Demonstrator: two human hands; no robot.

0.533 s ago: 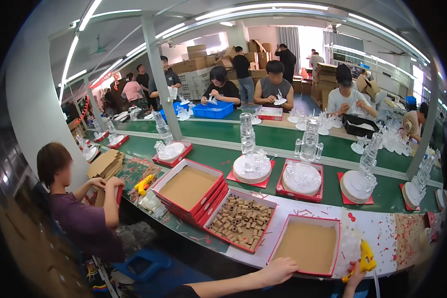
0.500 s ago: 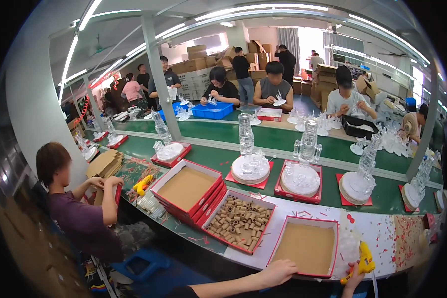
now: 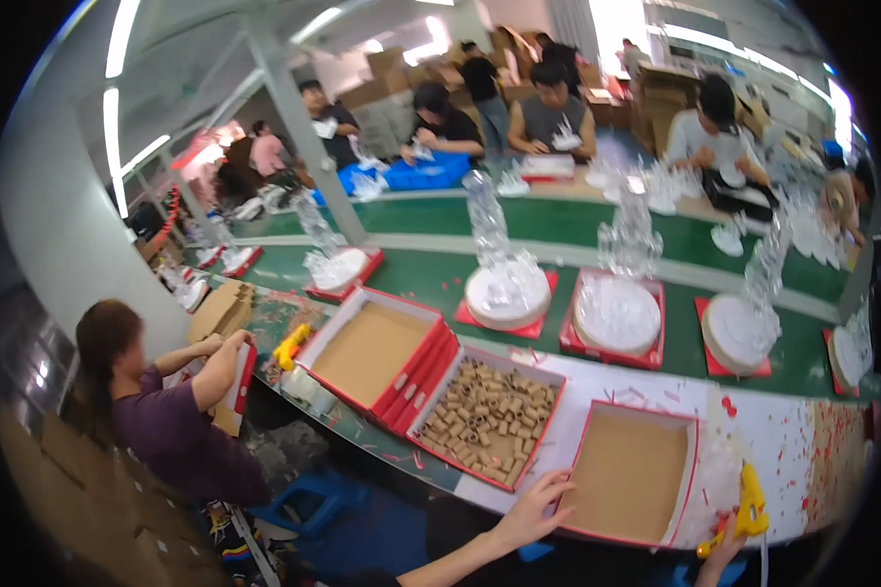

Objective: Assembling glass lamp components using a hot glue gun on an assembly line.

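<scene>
My right hand (image 3: 722,554) is closed around a yellow glue gun (image 3: 752,501), which is held nozzle down beside the front right corner of a shallow cardboard box (image 3: 631,470). The box is brown inside, with white and red walls, and nothing lies in it. My left hand (image 3: 531,514) reaches to the left wall of this box; its fingers are spread, with the tips touching the rim. Left of that, another box (image 3: 510,482) holds many short brown cardboard tubes (image 3: 482,419).
A stack of red-edged boxes (image 3: 372,352) adjoins the tube box. Clear towers on round white bases (image 3: 507,293) stand along the green table (image 3: 411,256). Red scraps dot the white sheet at right. A co-worker in purple (image 3: 181,416) handles a box at left; others sit across.
My left hand has moved from the box's front left corner up to its left wall, and its fingers have spread. The glue gun stays in my right hand. The view has tilted.
</scene>
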